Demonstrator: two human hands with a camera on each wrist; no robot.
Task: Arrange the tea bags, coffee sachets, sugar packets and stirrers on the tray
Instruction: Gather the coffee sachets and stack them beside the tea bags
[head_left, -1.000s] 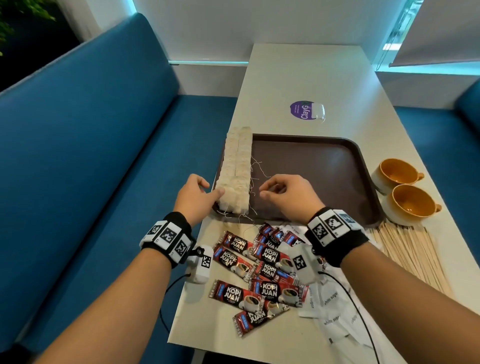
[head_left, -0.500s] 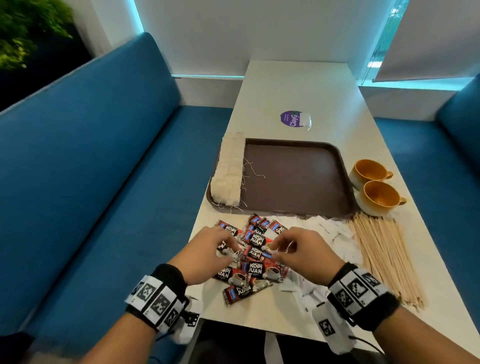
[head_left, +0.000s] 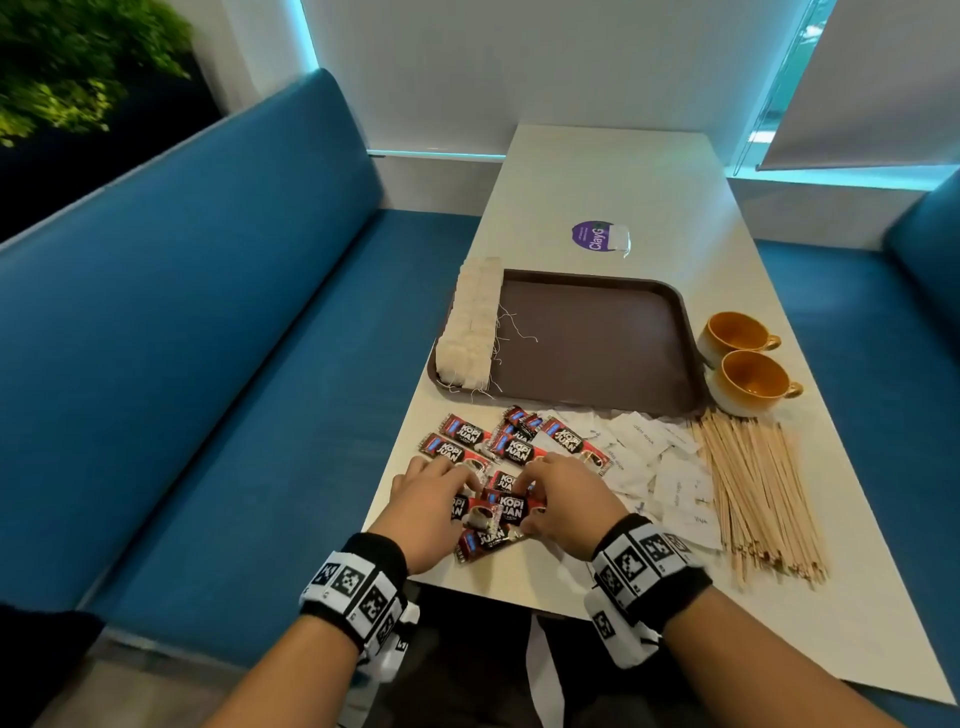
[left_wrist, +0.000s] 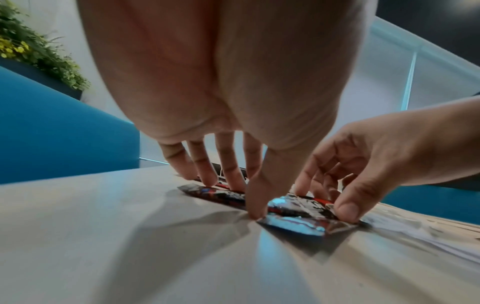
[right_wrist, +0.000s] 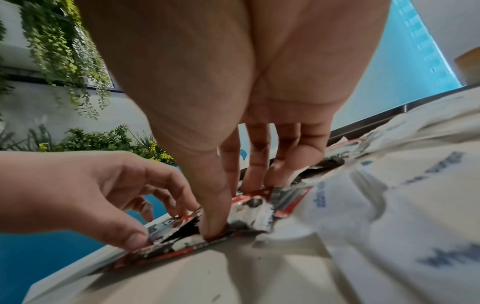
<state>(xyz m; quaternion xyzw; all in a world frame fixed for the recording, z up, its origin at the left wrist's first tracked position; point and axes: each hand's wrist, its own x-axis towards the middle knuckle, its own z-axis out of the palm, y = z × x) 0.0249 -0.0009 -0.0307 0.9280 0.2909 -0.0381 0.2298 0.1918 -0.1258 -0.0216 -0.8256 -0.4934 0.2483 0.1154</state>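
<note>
Red-and-black coffee sachets (head_left: 511, 447) lie loose on the table in front of the brown tray (head_left: 597, 343). My left hand (head_left: 447, 483) and right hand (head_left: 535, 483) are both down on the nearest sachets, facing each other. In the left wrist view, the left hand (left_wrist: 241, 197) touches sachets (left_wrist: 293, 224) with fingertips and thumb. The right hand (right_wrist: 233, 207) presses its thumb and fingers onto sachets (right_wrist: 249, 211) that still lie flat. A row of tea bags (head_left: 470, 322) fills the tray's left side. White sugar packets (head_left: 670, 473) and wooden stirrers (head_left: 753, 488) lie to the right.
Two orange cups (head_left: 735, 332) (head_left: 750, 379) stand right of the tray. A purple sticker (head_left: 595, 236) lies on the table beyond it. A blue bench (head_left: 208, 338) runs along the left. The sachets lie close to the table's front edge.
Both hands left the tea bags on the tray and came back toward me onto the coffee sachets. In the last half second they settled closer together on the nearest ones.
</note>
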